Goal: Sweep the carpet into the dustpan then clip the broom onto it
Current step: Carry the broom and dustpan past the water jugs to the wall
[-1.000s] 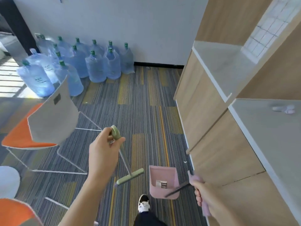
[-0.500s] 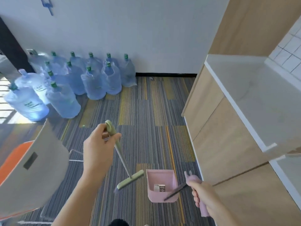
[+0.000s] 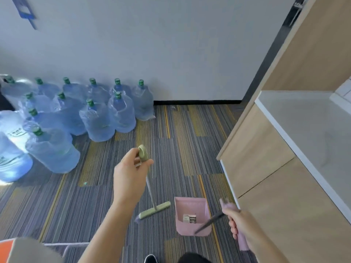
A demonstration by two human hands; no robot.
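Head view: striped carpet, water bottles against white wall.

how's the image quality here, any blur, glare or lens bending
Head view: soft all over, with motion smear on the leftmost water bottles and chair; sunlight glare washes out the left edge; wide-angle bending tilts the cabinet; broom and dustpan stay readable.

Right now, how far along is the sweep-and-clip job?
Both tools are in hand: left hand grips the green broom, right hand the pink dustpan handle. The broom head sits on the carpet left of the pan, apart from it, so sweeping is under way. Clipping the broom on remains.
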